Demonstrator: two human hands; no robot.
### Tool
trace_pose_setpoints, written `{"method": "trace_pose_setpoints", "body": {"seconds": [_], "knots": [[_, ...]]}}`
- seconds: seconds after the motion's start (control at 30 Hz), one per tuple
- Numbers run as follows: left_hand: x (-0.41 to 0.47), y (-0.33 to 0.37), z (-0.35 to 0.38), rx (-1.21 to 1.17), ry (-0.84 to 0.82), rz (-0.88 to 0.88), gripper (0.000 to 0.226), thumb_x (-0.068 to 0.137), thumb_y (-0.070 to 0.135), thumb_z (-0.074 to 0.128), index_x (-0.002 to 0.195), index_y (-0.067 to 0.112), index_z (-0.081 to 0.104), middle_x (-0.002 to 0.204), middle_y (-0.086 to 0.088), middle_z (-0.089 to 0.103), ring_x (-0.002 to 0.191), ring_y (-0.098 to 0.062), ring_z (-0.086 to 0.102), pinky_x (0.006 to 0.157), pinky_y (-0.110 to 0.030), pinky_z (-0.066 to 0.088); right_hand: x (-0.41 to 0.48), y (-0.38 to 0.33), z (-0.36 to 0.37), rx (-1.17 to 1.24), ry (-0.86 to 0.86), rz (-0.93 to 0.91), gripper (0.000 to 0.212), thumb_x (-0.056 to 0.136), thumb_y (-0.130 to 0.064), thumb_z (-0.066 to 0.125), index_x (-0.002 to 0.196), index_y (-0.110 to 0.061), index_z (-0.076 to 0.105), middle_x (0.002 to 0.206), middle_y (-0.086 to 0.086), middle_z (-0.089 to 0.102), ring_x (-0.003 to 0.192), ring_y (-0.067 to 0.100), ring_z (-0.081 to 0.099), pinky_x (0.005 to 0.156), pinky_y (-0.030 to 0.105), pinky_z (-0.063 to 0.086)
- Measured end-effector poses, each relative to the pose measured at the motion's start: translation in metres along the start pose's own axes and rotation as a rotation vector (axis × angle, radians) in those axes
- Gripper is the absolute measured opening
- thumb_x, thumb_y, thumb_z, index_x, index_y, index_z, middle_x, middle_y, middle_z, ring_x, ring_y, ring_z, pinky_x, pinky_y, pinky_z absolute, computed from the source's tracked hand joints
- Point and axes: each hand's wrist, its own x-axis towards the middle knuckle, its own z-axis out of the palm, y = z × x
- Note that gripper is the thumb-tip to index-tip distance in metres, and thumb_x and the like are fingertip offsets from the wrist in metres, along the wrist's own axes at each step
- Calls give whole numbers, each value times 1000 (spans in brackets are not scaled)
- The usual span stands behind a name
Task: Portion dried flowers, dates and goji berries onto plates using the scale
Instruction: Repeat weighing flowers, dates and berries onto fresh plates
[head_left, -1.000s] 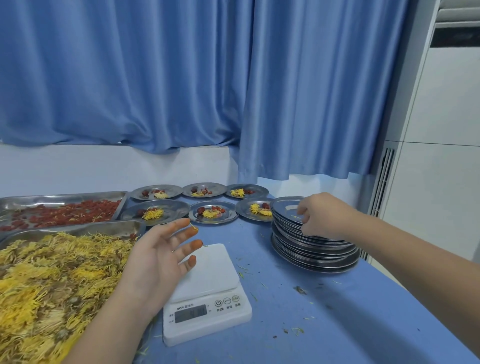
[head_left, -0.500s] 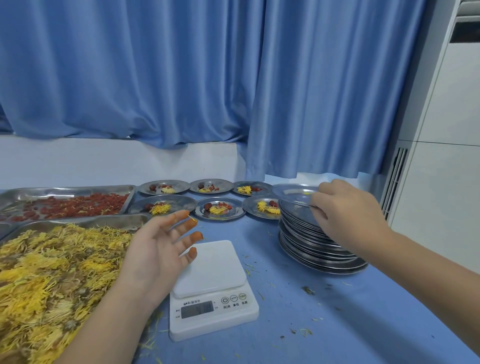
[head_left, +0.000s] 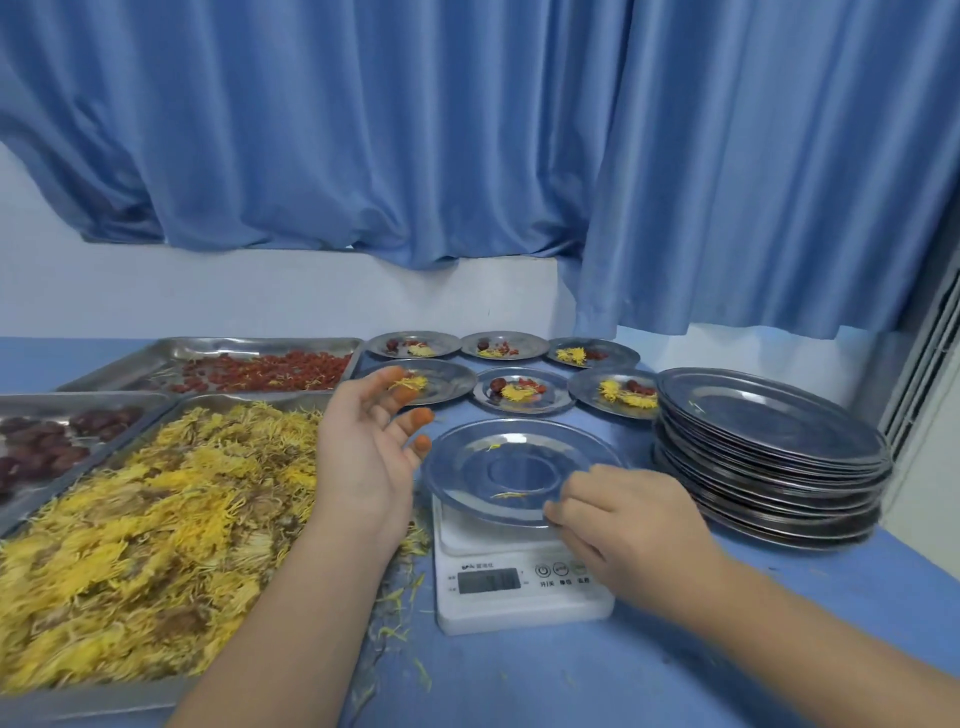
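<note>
Plate (head_left: 519, 447) on the scale (head_left: 519, 592) now, one round steel dish, shiny, with a raised ring in the middle and a couple of yellow petals on it.

Right hand (head_left: 623, 530) pinches its near rim with curled fingers, while the left hand (head_left: 363, 457) hovers just beside it, fingers spread wide and tips stained orange, holding nothing. One white scale with a grey display sits on the blue worktop (head_left: 675, 675). Behind it are six filled plates (head_left: 550, 406), two rows of three. To the right is one stack (head_left: 769, 431) of steel plates, too tight to count. On the left are three steel trays (head_left: 234, 344): shaggy yellow dried flowers (head_left: 130, 545), wrinkled dark dates (head_left: 47, 447) and small red goji berries (head_left: 270, 371).
</note>
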Motion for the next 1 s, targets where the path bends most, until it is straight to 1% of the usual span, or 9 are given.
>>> {"method": "trace_pose_setpoints", "body": {"seconds": [0.27, 0.37, 0.43, 0.47, 0.6, 0.7, 0.8, 0.87, 1.0], "knots": [[3, -1, -1, 1, 10, -29, 17, 91, 24, 47, 92, 17, 63, 74, 1, 62, 59, -14, 57, 57, -26, 40, 6, -1, 18, 14, -111, 41, 23, 54, -3, 83, 66, -17, 69, 63, -3, 59, 47, 20, 54, 38, 27, 39], [2, -1, -1, 9, 8, -33, 17, 91, 24, 47, 92, 17, 63, 75, 2, 62, 58, -13, 57, 57, -26, 39, 3, 0, 14, 70, -142, 10, 4, 75, -20, 73, 73, -17, 72, 68, -2, 63, 50, 19, 59, 39, 26, 43], [1, -2, -1, 17, 5, -34, 17, 91, 24, 47, 92, 17, 63, 75, 2, 62, 58, -13, 57, 56, -25, 39, -2, 1, 9, 118, -161, -1, 24, 88, -31, 57, 76, -17, 73, 71, -3, 64, 53, 18, 60, 42, 26, 44], [1, -2, -1, 23, 4, -34, 17, 91, 24, 47, 92, 17, 63, 75, 2, 62, 58, -13, 57, 56, -25, 39, -4, 1, 6, 137, -170, 5, 27, 90, -34, 53, 78, -17, 72, 74, -3, 64, 56, 17, 60, 44, 26, 45], [0, -3, 0, 84, 13, -57, 17, 91, 23, 48, 90, 18, 64, 75, 3, 62, 59, -13, 57, 57, -25, 38, -18, 5, -4, 198, -169, 86, 28, 91, -34, 50, 86, -18, 72, 81, -3, 64, 62, 17, 60, 48, 26, 47], [0, -5, 0, 173, 41, -108, 15, 90, 22, 51, 87, 18, 65, 76, 3, 61, 60, -13, 56, 57, -25, 38, -32, 11, -10, 272, -205, 198, 25, 91, -34, 51, 86, -21, 71, 75, -8, 60, 60, 14, 57, 48, 28, 47], [0, -6, 0, 246, 56, -153, 12, 90, 22, 53, 86, 20, 64, 76, 3, 60, 61, -13, 56, 55, -25, 38, -46, 12, -13, 420, -358, 298, 26, 90, -46, 46, 86, -31, 67, 69, -17, 61, 61, 3, 56, 56, 28, 51], [1, -6, 0, 300, 55, -171, 10, 89, 21, 55, 85, 21, 64, 74, 4, 61, 62, -13, 57, 56, -25, 39, -50, 10, -12, 490, -453, 365, 30, 87, -58, 44, 93, -35, 62, 66, -16, 59, 61, 3, 54, 59, 30, 50], [2, -9, 0, 486, 63, -117, 10, 92, 23, 57, 92, 20, 66, 80, 4, 64, 66, -13, 60, 62, -27, 43, -49, 8, -6, 544, -514, 368, 39, 82, -67, 39, 102, -36, 52, 68, -16, 53, 59, 6, 49, 54, 25, 42]]}}
